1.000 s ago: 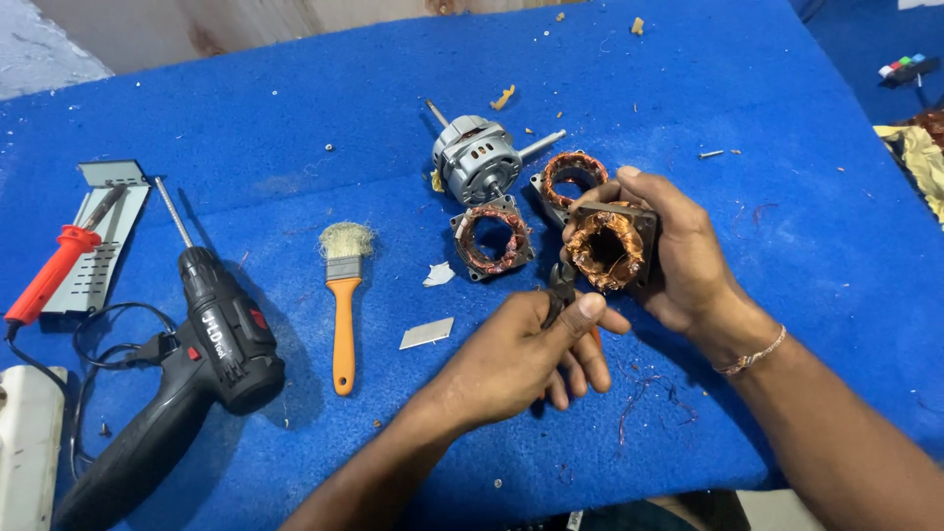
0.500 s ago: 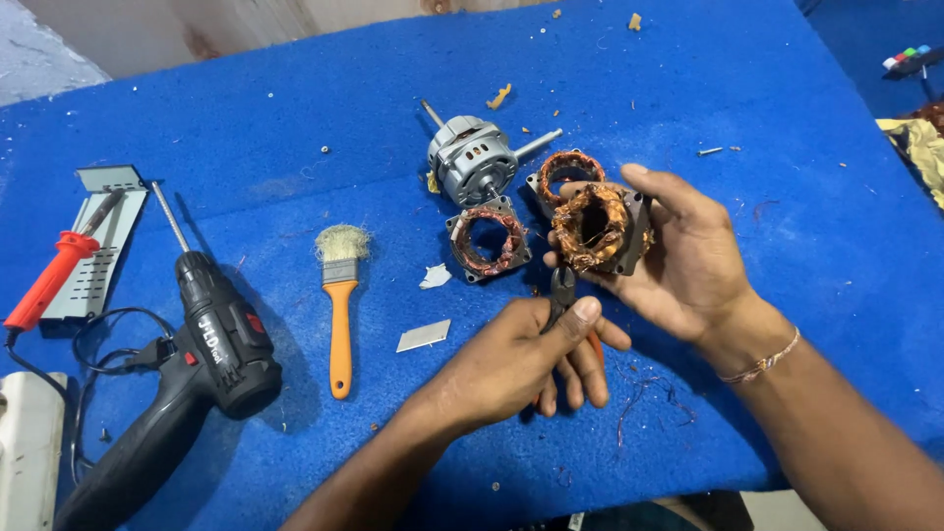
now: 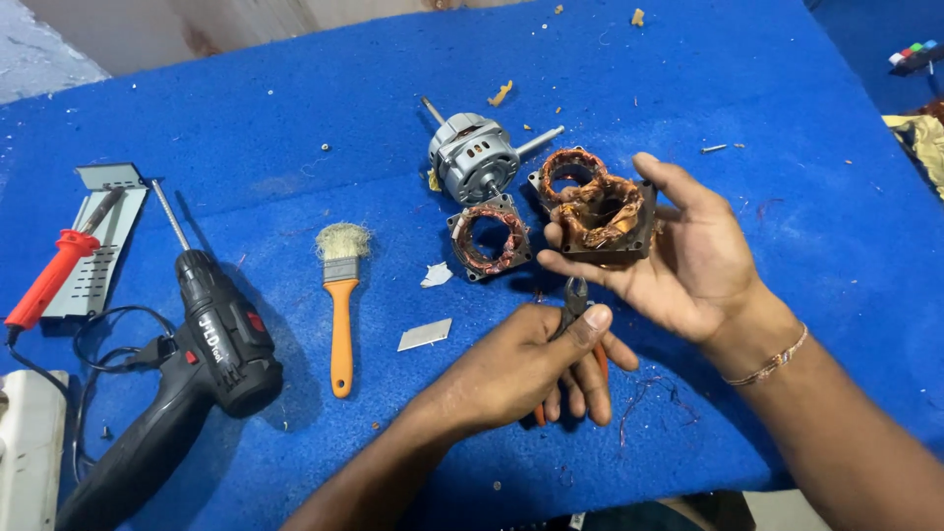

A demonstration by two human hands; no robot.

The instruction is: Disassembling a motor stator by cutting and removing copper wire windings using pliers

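My right hand (image 3: 688, 261) holds a square motor stator (image 3: 605, 218) with copper windings, tilted above the blue table (image 3: 295, 128). My left hand (image 3: 526, 369) grips orange-handled cutting pliers (image 3: 573, 300), whose jaws point up just below the stator. Two more wound stators lie on the table: one (image 3: 489, 238) left of the held one, another (image 3: 565, 169) partly hidden behind it. A silver motor body (image 3: 470, 157) with a shaft lies beyond them.
A black corded drill (image 3: 202, 339) lies at the left, beside an orange-handled paintbrush (image 3: 341, 300). A red-handled soldering iron (image 3: 54, 275) rests on a metal stand (image 3: 93, 241). A white power strip (image 3: 25, 447) is at the bottom left. Small scraps lie about.
My right hand has turned the stator so its opening faces more upward and lifted it slightly. My left hand with the pliers has stayed about where it was.
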